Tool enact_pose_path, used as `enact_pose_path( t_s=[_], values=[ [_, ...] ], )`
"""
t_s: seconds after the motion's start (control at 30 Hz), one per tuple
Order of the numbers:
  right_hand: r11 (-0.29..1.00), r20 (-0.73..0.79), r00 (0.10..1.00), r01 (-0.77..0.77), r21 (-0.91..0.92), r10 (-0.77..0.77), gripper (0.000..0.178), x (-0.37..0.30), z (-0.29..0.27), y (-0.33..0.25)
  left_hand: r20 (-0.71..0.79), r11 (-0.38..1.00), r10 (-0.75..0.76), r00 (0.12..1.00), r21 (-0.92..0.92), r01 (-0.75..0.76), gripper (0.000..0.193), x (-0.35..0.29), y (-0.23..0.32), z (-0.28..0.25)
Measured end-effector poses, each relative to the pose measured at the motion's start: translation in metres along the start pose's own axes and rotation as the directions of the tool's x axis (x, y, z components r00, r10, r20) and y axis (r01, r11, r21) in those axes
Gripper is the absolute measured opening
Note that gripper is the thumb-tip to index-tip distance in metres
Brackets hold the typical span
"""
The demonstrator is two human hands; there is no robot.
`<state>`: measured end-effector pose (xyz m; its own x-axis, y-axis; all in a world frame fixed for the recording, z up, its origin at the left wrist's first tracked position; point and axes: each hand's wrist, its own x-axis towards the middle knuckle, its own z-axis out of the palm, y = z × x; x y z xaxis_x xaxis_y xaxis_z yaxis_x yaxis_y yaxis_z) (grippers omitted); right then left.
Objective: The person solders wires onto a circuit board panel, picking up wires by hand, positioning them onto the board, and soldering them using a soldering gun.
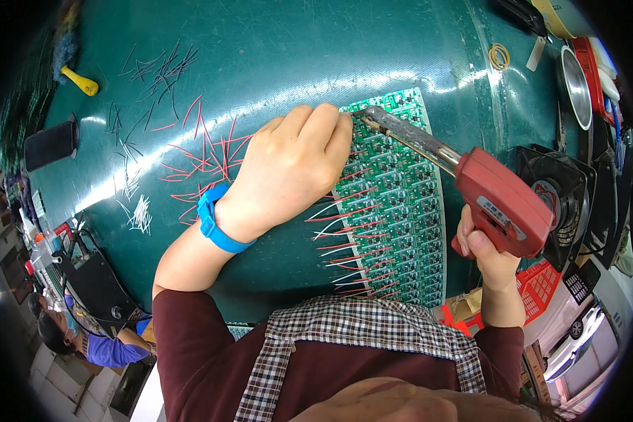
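My right hand (pixel 491 254) is wrapped round the grip of a red soldering gun (pixel 510 200). The gun's long metal tip points left and reaches the upper left edge of a green circuit board panel (pixel 408 204). Beside that tip, my left hand (pixel 295 158) is closed over the panel's left edge; whatever its fingertips pinch is hidden behind the knuckles. A blue wrist strap (pixel 214 225) circles my left wrist. Red, white and dark wires (pixel 352 243) stick out leftward from the panel's lower left side. Loose red wires (pixel 207 158) lie scattered left of my left hand.
Black wires (pixel 169 67) and white wires (pixel 141 214) lie on the green mat's left part, near a phone (pixel 51 145) and a yellow-handled brush (pixel 81 81). At right are a solder coil (pixel 499 56), a metal bowl (pixel 576 88) and a fan (pixel 555 197). Another person (pixel 98 344) sits lower left.
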<state>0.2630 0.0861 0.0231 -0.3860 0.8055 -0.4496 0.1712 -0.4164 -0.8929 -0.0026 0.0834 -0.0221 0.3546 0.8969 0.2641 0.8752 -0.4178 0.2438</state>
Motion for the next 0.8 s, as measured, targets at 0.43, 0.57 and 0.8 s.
enact_pose_path(
  t_s=[0.43,0.57,0.8],
  values=[
    [0.996,-0.018,0.997,0.082,0.018,-0.081,0.054,-0.002,-0.006,-0.01,0.01,1.0,0.007,1.0,0.018,-0.007,0.031,0.006,0.006,-0.001],
    [0.987,0.0,0.99,0.139,0.081,-0.139,0.057,-0.002,0.004,-0.007,0.062,0.998,0.014,0.998,0.062,-0.018,0.028,0.0,0.002,-0.019],
    [0.971,-0.148,0.967,0.222,0.091,-0.207,0.051,-0.015,0.013,-0.017,-0.042,0.996,0.068,0.997,0.058,-0.065,0.022,-0.012,0.008,-0.007]
  ],
)
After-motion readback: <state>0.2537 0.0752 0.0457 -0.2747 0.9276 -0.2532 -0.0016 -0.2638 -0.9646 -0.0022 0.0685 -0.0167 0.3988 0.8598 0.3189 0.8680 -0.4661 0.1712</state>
